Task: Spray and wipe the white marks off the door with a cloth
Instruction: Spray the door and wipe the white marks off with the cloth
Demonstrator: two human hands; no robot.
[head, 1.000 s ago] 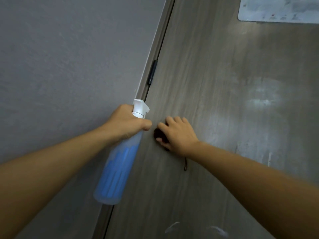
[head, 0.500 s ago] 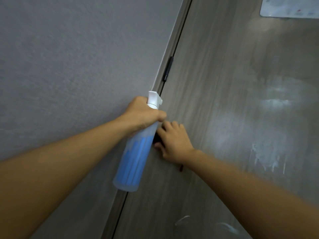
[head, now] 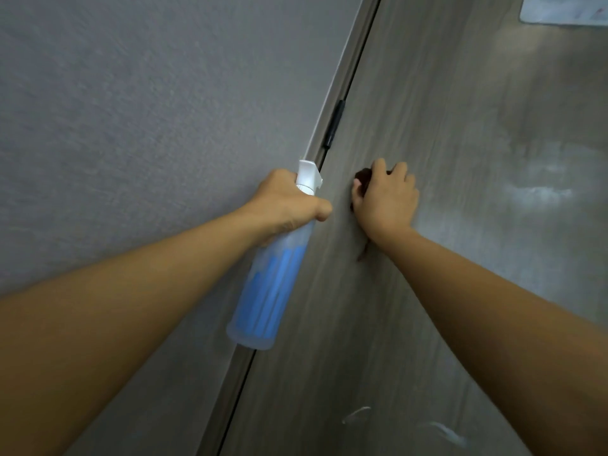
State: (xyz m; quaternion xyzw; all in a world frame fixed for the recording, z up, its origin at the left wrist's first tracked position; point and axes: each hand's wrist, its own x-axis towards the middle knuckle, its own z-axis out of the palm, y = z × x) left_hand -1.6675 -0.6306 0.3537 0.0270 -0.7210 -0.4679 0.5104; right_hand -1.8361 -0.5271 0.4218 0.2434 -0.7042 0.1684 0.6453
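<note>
The right hand [head: 386,199] presses a dark cloth [head: 363,179] against the door [head: 427,307], fingers curled over it so only a dark edge shows at the fingertips and a scrap hangs below the wrist. The left hand [head: 286,205] is wrapped round the neck of a spray bottle [head: 269,291], which hangs at a slant along the door frame [head: 342,93], just beside the hinge [head: 334,125]; its white nozzle points up and away from the marks. The cloth sits near the hinge edge, well apart from what looks like the real work: a cloudy white smear [head: 536,192] to the right and two short white streaks [head: 357,414] low on the door. To wipe well, I would carry the cloth across to the smear with a flat, firm palm (a bunched cloth only skates over the surface) and rub along the grain. The streaks lower down look dry, so they probably want a spray first, with the nozzle turned to face the door.
</note>
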